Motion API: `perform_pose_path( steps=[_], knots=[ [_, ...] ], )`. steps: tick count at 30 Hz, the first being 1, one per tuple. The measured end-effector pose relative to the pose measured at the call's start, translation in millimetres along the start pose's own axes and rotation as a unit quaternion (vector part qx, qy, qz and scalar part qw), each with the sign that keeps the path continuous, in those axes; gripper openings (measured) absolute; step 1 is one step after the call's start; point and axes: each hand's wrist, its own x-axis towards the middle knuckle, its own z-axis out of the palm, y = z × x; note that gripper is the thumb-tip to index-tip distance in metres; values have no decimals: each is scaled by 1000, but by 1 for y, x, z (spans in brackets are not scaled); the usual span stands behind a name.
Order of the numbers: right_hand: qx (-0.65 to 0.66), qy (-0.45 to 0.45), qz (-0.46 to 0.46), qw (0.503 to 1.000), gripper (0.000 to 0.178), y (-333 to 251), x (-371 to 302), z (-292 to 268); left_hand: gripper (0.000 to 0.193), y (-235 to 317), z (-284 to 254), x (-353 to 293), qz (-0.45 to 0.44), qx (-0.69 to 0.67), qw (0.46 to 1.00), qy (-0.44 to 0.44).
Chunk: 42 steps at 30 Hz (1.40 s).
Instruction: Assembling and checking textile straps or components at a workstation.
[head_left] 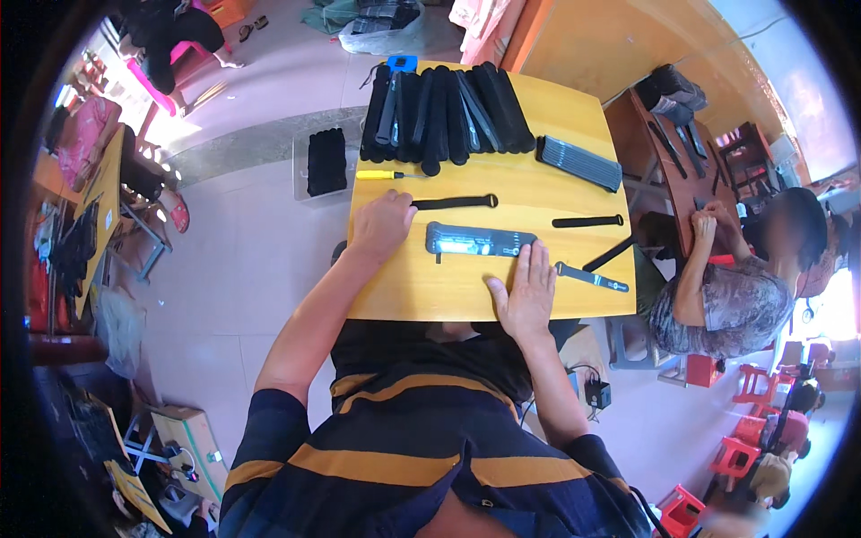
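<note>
On the yellow worktop (395, 291), before us, lies a stack of shiny grey strips (480, 241); our right hand (529, 291) is spread nearly flat, fingertips on the stack's right end, grasping nothing. Our left hand (384, 221) is curled at the left end of a black strap (459, 203); whether it pinches or merely presses, we cannot tell. We would do well to square the stack's edges and lay the strap untwisted. Beside us, a clear tray (300, 169) holds black bands (326, 161); farther off, a clear bag (360, 42) holds dark goods (386, 16).
</note>
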Motion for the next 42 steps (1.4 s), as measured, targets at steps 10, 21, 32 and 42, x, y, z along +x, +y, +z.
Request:
perform_pose_path(
  steps=[10, 21, 32, 42],
  knots=[
    [126, 113, -80, 982, 66, -32, -8, -24, 16, -12, -27, -32, -15, -13, 1000, -5],
    [260, 63, -176, 947, 53, -59, -5, -12, 21, -72, -23, -88, -179, -296, 935, 81],
    [285, 71, -321, 901, 57, -131, 23, -42, 14, 22, -127, -125, -62, -359, 918, 159],
    [504, 94, -140, 847, 31, -122, 22, -34, 37, 60, -123, -128, -5, -461, 883, 90]
  ],
)
